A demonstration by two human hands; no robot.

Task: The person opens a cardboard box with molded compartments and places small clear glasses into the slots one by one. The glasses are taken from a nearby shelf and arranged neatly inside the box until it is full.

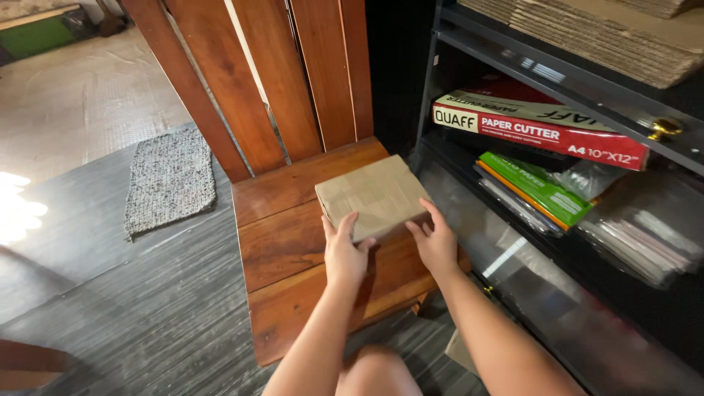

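Surface: a wooden chair seat of reddish-brown planks is carrying the cardboard box; the slatted backrest is rising behind it.
Box: it is lying flat on the seat, toward the back right part, its plain brown top facing up, its near edge pointing toward the person.
Left hand: it is gripping the box's near left corner, thumb lying on top, fingers curling along the front edge.
Right hand: it is pressing against the box's near right side, fingers spreading along the edge and touching it.
Floor: dark grey planks are running under the chair; a grey woven mat is lying to the left, well apart from the seat.
Room: beyond the mat a pale sheeted floor is stretching away, with bright glare spilling in at the left edge.
Shelving: a dark shelf unit is standing just beside the chair on the right, holding a long red and white carton, a green pack and clear plastic sleeves; stacked corrugated cardboard is lying on top.
Hidden: the fingertips under the box's edge are not showing; the chair's legs are hard to make out; the person's knee is being cut off at the bottom.
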